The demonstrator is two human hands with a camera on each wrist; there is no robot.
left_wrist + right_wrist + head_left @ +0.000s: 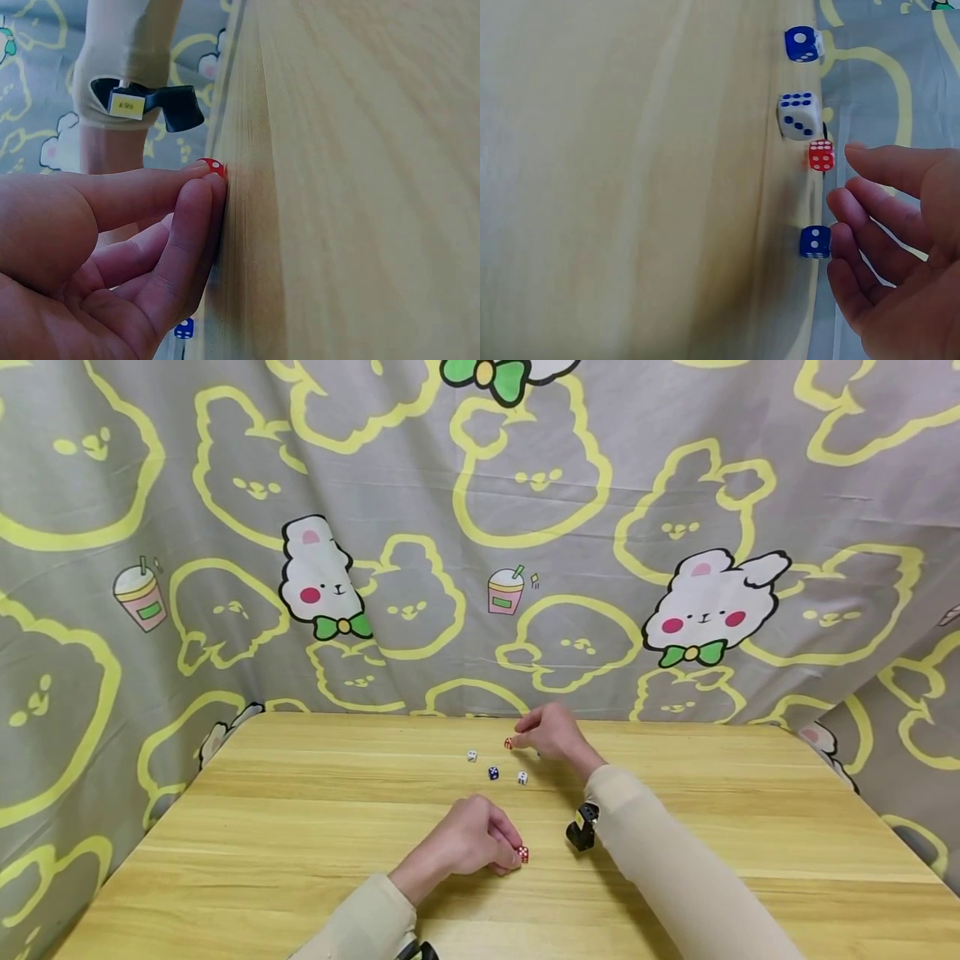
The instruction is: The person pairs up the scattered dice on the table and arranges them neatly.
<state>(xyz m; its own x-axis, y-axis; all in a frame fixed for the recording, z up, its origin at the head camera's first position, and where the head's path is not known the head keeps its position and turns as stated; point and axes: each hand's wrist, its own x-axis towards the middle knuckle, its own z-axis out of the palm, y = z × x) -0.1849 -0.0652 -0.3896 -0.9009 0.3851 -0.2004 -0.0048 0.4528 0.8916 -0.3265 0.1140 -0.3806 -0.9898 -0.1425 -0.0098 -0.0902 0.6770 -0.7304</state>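
Low at the front of the table, my left hand pinches a red die with white dots between thumb and fingertips. In the left wrist view the fingers cover most of that red die. Farther back, my right hand reaches beside a second red die. The right wrist view has its thumb and fingers loosely bent and apart, close to this red die without gripping it. A blue die lies by the lower fingers, mostly hidden behind the hand in the head view.
Around the right hand lie a white die, a blue die and another white die. The wooden table ends at a grey patterned curtain. A black wrist camera sits on the right sleeve.
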